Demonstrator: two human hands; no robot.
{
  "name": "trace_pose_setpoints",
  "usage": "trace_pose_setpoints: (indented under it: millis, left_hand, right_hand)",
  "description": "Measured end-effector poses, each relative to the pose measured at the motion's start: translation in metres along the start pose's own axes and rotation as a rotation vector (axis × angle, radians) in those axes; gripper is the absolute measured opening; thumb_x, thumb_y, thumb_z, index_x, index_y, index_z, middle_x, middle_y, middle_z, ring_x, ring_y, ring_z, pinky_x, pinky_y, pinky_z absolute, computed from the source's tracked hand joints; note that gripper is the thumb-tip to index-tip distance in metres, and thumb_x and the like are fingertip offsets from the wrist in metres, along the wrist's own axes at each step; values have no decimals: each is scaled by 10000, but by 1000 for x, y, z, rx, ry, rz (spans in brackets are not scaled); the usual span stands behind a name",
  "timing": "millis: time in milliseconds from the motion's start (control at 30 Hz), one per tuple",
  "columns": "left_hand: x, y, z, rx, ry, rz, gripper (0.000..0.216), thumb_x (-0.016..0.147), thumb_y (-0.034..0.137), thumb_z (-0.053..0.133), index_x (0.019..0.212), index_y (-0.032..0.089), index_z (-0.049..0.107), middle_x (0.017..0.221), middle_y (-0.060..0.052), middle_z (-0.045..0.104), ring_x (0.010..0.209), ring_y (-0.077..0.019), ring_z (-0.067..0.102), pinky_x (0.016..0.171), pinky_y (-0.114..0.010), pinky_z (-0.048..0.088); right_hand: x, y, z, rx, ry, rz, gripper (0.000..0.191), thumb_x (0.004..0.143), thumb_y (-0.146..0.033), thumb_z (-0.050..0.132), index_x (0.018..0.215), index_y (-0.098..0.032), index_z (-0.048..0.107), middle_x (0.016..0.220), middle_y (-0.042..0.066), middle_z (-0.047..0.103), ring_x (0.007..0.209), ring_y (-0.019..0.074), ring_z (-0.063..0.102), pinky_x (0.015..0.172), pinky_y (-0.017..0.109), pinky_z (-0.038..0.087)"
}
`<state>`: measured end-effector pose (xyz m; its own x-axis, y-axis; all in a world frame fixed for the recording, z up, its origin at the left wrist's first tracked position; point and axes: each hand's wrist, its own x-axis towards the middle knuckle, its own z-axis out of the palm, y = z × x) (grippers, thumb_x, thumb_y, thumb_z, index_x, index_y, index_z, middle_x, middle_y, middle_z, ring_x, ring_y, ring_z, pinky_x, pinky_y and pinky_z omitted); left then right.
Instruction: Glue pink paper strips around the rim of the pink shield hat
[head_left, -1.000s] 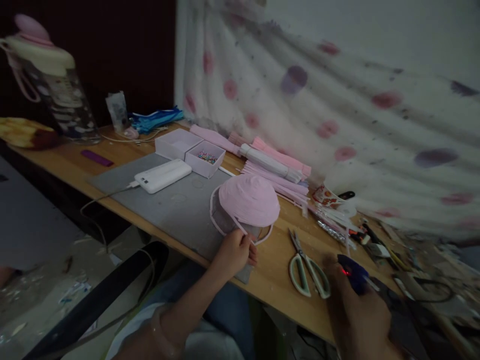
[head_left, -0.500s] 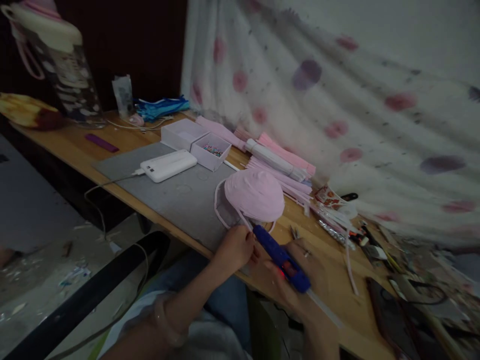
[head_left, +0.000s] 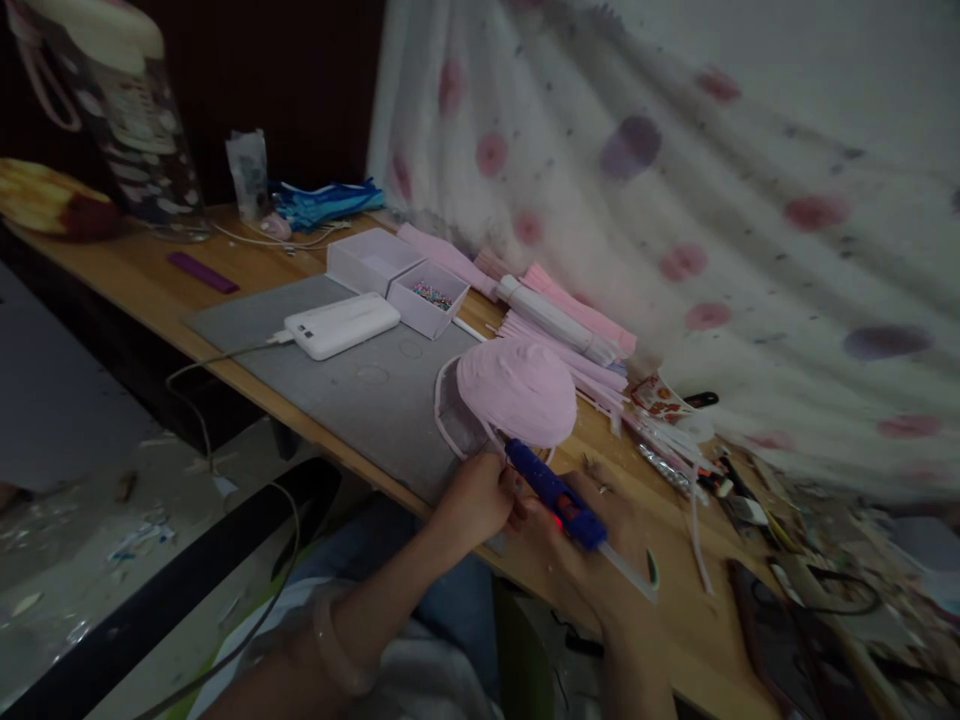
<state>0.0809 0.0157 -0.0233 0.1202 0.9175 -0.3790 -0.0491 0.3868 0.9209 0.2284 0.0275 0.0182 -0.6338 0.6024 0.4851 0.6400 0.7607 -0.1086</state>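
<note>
A pink dome-shaped woven piece (head_left: 517, 390) rests on the grey mat (head_left: 352, 385) at the wooden table's front edge, with a loose pink strip looping round its base. My left hand (head_left: 480, 497) is closed, pinching that strip just in front of the dome. My right hand (head_left: 592, 545) grips a blue glue gun (head_left: 551, 492) with a red light showing; its nozzle points at the strip beside my left fingers. Scissors lie mostly hidden behind my right hand.
A white power bank (head_left: 343, 324) with a cable, two small pale boxes (head_left: 401, 280), bundles of pink strips (head_left: 559, 320) and a spotted curtain (head_left: 675, 200) lie behind. Clutter and cables fill the table's right end (head_left: 787, 510). A large bottle (head_left: 112, 90) stands far left.
My right hand came in from the right with the blue glue gun and brought its nozzle up to the pink strip at my left fingers. The left hand kept its pinch.
</note>
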Motion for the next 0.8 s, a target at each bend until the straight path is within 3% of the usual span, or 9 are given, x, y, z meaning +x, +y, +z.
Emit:
trace_pose_setpoints:
  millis: [467, 800]
  left_hand:
    - [6, -9, -1, 20, -5, 38, 250, 945, 362, 586, 1056, 143, 634, 957, -38, 675, 761, -142, 656, 674, -315, 572]
    - [4, -7, 0, -8, -12, 24, 242, 958, 359, 568, 1023, 136, 637, 863, -14, 672, 679, -120, 643, 641, -297, 568]
  right_hand:
    - [-2, 0, 2, -22, -10, 39, 356, 914, -498, 581, 714, -211, 514, 634, -6, 438, 635, 186, 476, 550, 290, 316]
    - [-1, 0, -1, -24, -50, 60, 396, 909, -527, 573, 679, -208, 522, 624, 7, 485, 628, 182, 497, 549, 291, 333]
